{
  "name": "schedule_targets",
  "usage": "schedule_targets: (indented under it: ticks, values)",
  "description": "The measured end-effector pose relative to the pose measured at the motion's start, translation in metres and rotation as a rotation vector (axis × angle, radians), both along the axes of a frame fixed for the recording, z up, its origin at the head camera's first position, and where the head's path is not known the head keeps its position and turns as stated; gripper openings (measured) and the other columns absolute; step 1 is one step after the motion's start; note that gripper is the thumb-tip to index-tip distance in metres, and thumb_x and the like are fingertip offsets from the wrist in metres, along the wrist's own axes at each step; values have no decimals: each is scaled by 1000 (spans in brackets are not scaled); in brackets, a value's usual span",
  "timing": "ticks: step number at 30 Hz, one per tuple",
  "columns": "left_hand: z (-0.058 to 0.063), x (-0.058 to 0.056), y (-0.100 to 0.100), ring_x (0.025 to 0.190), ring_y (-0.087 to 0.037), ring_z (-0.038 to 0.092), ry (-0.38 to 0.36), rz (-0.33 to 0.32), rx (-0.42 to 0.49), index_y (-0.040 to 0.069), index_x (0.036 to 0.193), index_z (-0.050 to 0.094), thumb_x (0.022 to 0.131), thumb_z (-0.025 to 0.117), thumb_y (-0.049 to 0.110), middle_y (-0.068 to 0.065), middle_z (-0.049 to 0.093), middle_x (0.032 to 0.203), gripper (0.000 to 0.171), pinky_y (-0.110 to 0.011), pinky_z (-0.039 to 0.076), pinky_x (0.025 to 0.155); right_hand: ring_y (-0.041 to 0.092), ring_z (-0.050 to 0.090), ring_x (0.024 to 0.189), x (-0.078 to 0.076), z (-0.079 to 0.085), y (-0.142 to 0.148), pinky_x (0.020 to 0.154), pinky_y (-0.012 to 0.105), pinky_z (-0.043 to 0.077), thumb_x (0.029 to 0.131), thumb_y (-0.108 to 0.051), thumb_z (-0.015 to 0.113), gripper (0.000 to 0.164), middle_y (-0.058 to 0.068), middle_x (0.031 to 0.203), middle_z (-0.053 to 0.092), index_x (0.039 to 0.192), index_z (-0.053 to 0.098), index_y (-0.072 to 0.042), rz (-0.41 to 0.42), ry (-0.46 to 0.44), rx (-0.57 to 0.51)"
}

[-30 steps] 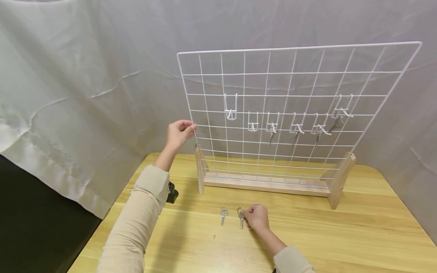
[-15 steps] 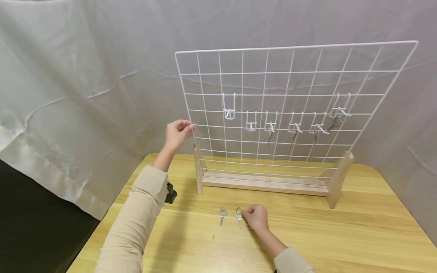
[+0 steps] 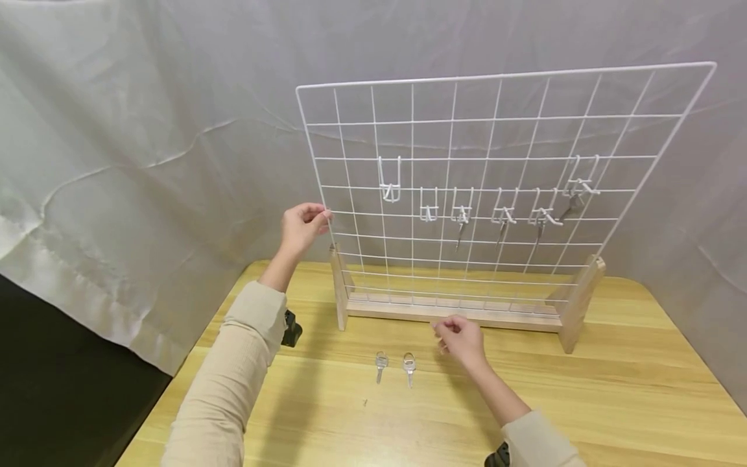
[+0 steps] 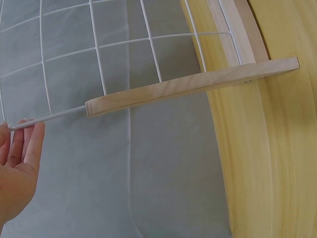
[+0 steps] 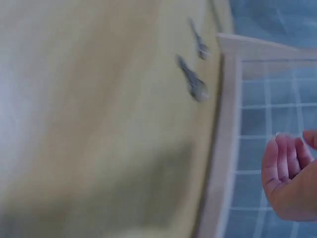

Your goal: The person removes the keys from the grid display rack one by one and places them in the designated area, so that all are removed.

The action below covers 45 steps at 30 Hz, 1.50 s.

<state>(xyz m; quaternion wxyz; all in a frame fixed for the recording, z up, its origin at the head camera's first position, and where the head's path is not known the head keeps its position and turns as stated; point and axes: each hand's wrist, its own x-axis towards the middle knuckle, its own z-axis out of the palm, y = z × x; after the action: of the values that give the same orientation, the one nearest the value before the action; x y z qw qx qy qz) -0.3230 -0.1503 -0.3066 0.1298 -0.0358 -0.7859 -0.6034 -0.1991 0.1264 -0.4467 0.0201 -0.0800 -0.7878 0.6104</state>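
Note:
My left hand (image 3: 302,228) pinches the left edge wire of a white wire grid panel (image 3: 412,143), as the left wrist view also shows, with thumb and fingers on the wire (image 4: 54,116). The panel stands in a wooden base (image 3: 455,315). My right hand (image 3: 462,340) is above the table in front of the base, fingers loosely bent, with nothing visible held. Left of it, two keys with rings lie flat side by side: a left key (image 3: 381,368) and a right key (image 3: 409,370). In the blurred right wrist view, the right hand (image 5: 290,173) is apart from the keys.
White hooks hang on the panel: one higher at left (image 3: 390,188), a lower row including one bare hook (image 3: 428,213), and one higher at right (image 3: 581,186). Keys hang from several of them. A tiny object (image 3: 365,402) lies on the wooden table (image 3: 583,402). Grey cloth surrounds the back.
My right hand has let go of the right key and moved up and to the right. That key shifted slightly left and straightened before the release. The left hand stays on the panel's edge.

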Motion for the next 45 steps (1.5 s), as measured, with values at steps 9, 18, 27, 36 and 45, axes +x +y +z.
schedule_targets:
  ticks: [9, 18, 27, 36, 45]
  values:
    - [3, 2, 1, 69, -1, 60, 24, 1, -11, -12, 103, 60, 89, 61, 6, -31, 63, 106, 23, -19, 59, 70, 4, 56, 60, -8, 53, 18, 55, 18, 56, 86, -7, 64, 17, 10, 77, 66, 95, 64, 7, 12, 198, 62]
    - [2, 6, 3, 73, -6, 62, 26, 3, -4, -12, 103, 60, 87, 62, 6, -28, 65, 103, 24, -13, 57, 66, 0, 57, 64, -15, 97, 23, 57, 12, 54, 85, -7, 66, 17, -21, 70, 61, 93, 63, 8, -112, 404, -44]
    - [2, 6, 2, 73, -7, 63, 25, 5, 3, -13, 103, 60, 87, 63, 6, -30, 64, 103, 25, -12, 57, 66, -3, 58, 77, -27, 120, 22, 68, 5, 51, 84, -13, 68, 25, -8, 88, 65, 103, 63, 3, -211, 459, -44]
    - [0, 8, -2, 70, -3, 60, 5, 19, 0, -13, 103, 60, 87, 63, 6, -24, 66, 98, 25, -14, 58, 67, -3, 56, 72, -49, 124, 10, 67, 5, 51, 81, -8, 70, 30, -18, 78, 58, 105, 62, 6, -242, 392, -151]
    - [2, 6, 0, 77, -11, 64, 6, 5, -10, -11, 104, 60, 87, 63, 6, -30, 63, 106, 24, -18, 59, 71, -6, 57, 68, -51, 130, 11, 65, 6, 53, 83, -7, 67, 27, -25, 71, 58, 107, 62, 7, -251, 394, -176]
